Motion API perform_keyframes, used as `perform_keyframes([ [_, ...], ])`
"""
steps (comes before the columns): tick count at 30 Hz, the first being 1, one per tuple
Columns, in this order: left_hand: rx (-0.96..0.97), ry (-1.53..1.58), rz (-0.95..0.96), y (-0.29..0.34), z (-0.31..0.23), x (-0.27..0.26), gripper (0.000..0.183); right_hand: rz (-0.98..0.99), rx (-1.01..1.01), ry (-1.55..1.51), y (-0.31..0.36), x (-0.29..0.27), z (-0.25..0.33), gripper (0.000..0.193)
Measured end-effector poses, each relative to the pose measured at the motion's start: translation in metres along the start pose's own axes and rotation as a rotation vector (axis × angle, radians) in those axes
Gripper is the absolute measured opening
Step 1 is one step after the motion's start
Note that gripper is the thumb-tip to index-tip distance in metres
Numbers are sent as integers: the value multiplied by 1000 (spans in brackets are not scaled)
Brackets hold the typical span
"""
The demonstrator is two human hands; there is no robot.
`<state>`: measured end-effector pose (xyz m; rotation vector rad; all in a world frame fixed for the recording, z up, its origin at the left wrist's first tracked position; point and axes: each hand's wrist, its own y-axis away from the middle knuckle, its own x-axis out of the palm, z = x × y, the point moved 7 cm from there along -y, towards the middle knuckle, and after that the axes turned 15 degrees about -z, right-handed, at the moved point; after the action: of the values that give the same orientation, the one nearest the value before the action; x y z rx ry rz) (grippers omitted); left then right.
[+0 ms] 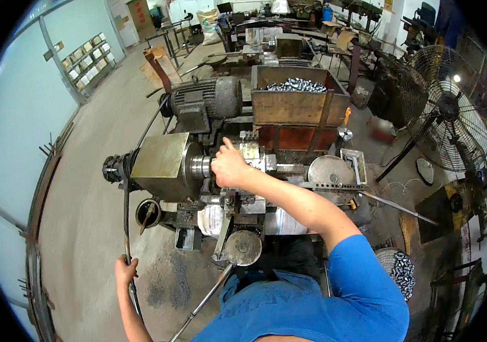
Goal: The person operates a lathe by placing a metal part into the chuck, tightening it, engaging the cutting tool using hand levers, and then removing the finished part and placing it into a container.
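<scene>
My left hand (125,270) is wrapped round a long dark metal lever (126,219), which runs up to the belt pulley (119,167) end of a small lathe. My right hand (230,165) is at the bright round spindle nose (199,166) of the headstock (161,159). One finger points up and away while the others curl in by the spindle; whatever they hold, if anything, is hidden. Below that hand is the tool slide (232,200). A round metal disc (243,248) on a rod sits nearer my body.
An electric motor (206,98) stands behind the headstock. Beyond the lathe is a metal bin (289,108) of small shiny parts (296,85). A large fan (447,107) stands at right, a basket of metal parts (403,275) at lower right. A long handle (400,206) sticks out rightward.
</scene>
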<state>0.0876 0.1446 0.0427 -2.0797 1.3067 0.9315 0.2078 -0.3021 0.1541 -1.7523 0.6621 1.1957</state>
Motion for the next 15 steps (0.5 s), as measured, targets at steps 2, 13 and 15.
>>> perform_keyframes([
  [2,-19,103,18,-9,0,9,21,-142,30,13,6,-38,-29,30],
  [13,-137,343,170,-43,14,52,30,-766,507,-175,91,-110,-153,51],
  [15,-213,363,153,-12,-12,33,27,-810,493,-368,147,-90,-115,52],
])
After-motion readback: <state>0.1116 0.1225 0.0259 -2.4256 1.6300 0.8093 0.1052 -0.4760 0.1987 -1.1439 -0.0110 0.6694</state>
